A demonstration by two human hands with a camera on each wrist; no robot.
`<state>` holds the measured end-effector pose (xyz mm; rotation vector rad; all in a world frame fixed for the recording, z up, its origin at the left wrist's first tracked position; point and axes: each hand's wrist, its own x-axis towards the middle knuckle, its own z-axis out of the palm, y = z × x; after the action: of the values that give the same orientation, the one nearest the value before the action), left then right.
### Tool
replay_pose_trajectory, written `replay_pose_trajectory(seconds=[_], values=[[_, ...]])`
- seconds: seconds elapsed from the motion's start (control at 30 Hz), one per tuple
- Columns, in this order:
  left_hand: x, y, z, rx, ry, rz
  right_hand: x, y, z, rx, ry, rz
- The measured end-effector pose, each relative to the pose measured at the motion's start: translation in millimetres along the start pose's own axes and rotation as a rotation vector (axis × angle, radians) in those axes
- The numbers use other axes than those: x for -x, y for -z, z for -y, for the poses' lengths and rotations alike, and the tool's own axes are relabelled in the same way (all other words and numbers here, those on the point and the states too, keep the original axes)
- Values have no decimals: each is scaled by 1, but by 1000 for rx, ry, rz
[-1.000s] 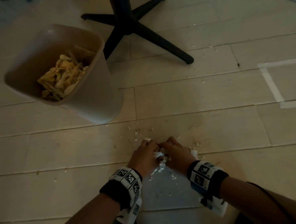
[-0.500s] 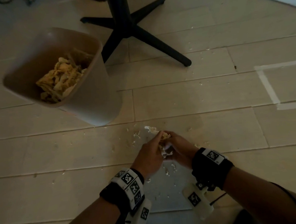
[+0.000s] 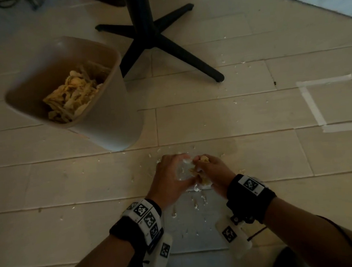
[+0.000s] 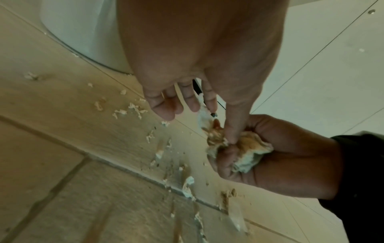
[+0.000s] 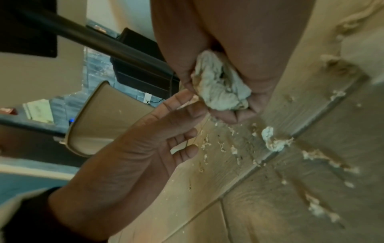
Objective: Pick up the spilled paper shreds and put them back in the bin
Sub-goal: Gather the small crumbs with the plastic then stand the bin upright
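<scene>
Paper wad clutched in right hand; left hand open beside it.

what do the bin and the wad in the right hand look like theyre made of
The bin looks like smooth matte beige plastic: even colour, rounded moulded rim and corners. The wad that the right hand grips looks like soft crumpled paper, whitish with tan patches, fibrous at its torn edges; possibly damp, but that is unclear.

Pale plank floor, black star-shaped chair base, white tape corner, dim light
</scene>
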<state>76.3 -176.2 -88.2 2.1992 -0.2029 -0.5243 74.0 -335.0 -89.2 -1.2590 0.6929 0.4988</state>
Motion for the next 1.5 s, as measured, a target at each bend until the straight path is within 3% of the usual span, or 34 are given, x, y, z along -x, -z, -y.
replay_pose_trajectory(seconds=[0.2,0.27,0.37,0.47,0.63,0.77,0.83,0.93,1.1,1.23,1.37,1.43,1.5], values=[[2,12,-15,305,48,50,6,-5,21,-26,53,10],[4,11,-18,315,-39,116,10,-9,29,-49,55,64],[3,5,-21,152,-210,149,18,-14,40,-71,37,137],[2,1,-25,48,-268,81,21,-15,45,-135,-7,220],[-2,4,-31,55,-246,51,31,-15,46,-280,-89,314],[-4,13,-39,29,-302,-70,37,-11,55,-451,-255,490],[-7,19,-40,24,-303,-126,41,-16,51,-242,-97,495],[-12,32,-43,7,-317,-218,45,-19,63,-161,-78,515],[-16,86,-72,-18,-380,-412,46,-10,81,-273,-55,495],[-11,157,-114,59,-361,-514,40,5,83,-254,-12,369],[-16,237,-131,-243,-471,-747,31,20,82,-224,-8,241],[-30,271,-116,-334,-361,-840,28,26,83,-205,-6,201],[-41,290,-99,-411,-209,-799,23,32,85,-166,-1,161]])
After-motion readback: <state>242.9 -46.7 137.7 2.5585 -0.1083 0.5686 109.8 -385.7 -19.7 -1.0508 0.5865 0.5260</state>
